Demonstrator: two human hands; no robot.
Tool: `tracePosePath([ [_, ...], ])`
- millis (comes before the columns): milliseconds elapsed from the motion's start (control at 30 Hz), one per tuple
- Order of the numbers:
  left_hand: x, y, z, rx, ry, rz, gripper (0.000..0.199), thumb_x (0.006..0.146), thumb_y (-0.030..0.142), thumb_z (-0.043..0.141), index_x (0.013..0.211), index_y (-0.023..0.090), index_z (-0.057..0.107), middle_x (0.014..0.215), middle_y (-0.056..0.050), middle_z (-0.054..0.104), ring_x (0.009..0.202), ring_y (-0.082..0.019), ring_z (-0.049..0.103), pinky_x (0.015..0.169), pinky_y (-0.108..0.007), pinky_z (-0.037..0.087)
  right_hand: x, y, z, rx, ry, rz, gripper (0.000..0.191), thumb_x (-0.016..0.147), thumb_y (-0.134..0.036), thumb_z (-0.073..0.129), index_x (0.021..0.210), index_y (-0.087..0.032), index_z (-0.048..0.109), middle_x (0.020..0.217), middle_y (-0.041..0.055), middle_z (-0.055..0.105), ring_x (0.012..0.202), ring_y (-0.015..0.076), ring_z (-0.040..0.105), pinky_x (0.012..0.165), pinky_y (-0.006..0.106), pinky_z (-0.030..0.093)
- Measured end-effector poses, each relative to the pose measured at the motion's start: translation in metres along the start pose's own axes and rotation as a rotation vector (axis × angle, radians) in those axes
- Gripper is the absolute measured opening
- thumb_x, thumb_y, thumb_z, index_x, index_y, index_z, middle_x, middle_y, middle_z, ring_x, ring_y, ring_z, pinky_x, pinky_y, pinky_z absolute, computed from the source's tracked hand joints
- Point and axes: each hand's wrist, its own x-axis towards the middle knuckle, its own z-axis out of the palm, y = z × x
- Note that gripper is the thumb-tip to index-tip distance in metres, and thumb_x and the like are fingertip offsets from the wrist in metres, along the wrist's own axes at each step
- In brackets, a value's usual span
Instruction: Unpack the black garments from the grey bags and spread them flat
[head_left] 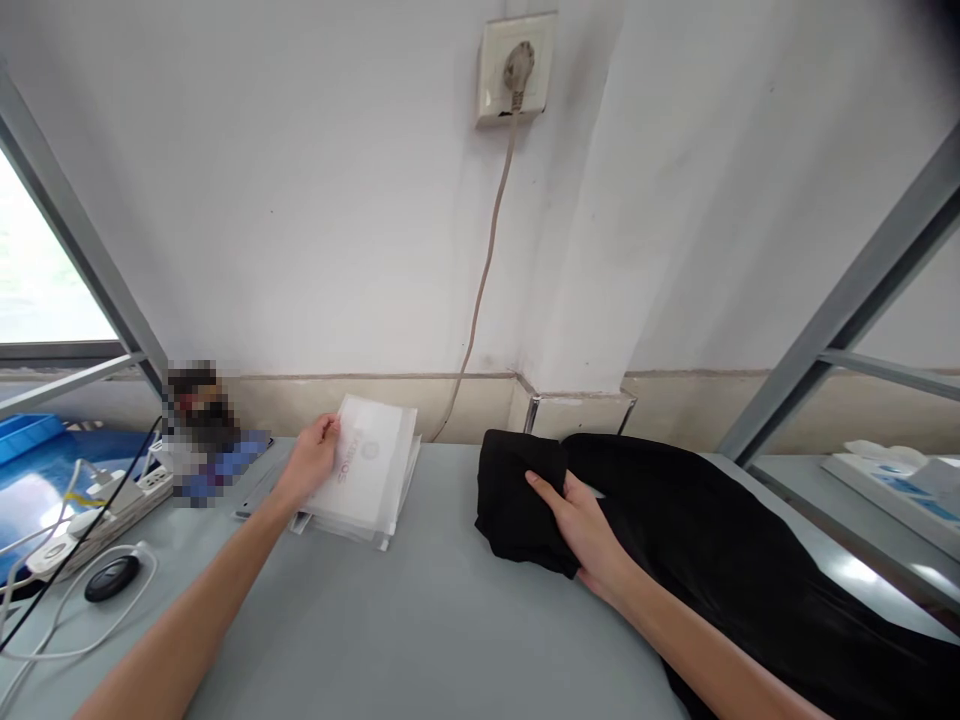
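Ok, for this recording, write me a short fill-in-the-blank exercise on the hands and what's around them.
1. The right hand holds folded cloth whose colour is ____.
2. Of the two hands, the one gripping the bag is the ____ one.
3. The plug sits in a socket mounted on the ____.

Missing words: black; left; wall.

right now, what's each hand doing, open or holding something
Left hand: closed, holding a frosted plastic bag by its edge.
Right hand: closed, holding folded black cloth.
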Motion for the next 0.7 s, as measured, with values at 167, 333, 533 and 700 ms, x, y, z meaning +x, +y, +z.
tracePosePath([
  [167,0.012,-0.021,0.0,0.174,0.021,-0.018,0.045,0.099,0.039,0.048,0.132,0.014,0.066,0.109,-0.015,0.075,0.104,-0.033,0.069,0.094,-0.044,0.051,-0.007,-0.002,0.006,-0.089,-0.15,0.04,0.053,0.084,-0.06,0.078,0.122,-0.024,0.074,0.114,0.0071,0.082,0.106,0.0339,0.075,0.092,0.046,0.061],
  [333,-0.003,-0.025,0.019,0.379,0.058,0.17,0.065,0.103,0.045,0.049,0.159,0.014,0.041,0.151,-0.021,0.053,0.141,-0.039,0.05,0.116,-0.053,0.039,-0.008,-0.003,0.007,-0.154,-0.168,0.029,0.05,0.085,-0.061,0.077,0.119,-0.024,0.075,0.111,0.0066,0.082,0.11,0.0345,0.074,0.089,0.045,0.062],
  [533,-0.031,-0.024,0.049,0.57,-0.275,0.521,0.057,0.111,0.053,0.035,0.159,0.025,0.045,0.167,-0.009,0.042,0.159,-0.031,0.029,0.131,-0.052,0.021,-0.009,-0.003,0.008,-0.176,-0.166,-0.023,0.052,0.085,-0.063,0.076,0.119,-0.025,0.075,0.116,0.0063,0.081,0.117,0.0348,0.071,0.093,0.045,0.061],
  [700,-0.048,-0.028,0.068,0.547,-0.451,0.399,0.063,0.113,0.056,0.025,0.162,0.021,0.043,0.171,-0.009,0.034,0.161,-0.031,0.026,0.13,-0.053,0.022,-0.007,-0.002,0.008,-0.227,-0.197,-0.051,0.049,0.089,-0.06,0.071,0.121,-0.024,0.074,0.114,0.0075,0.081,0.12,0.0358,0.07,0.096,0.047,0.059],
])
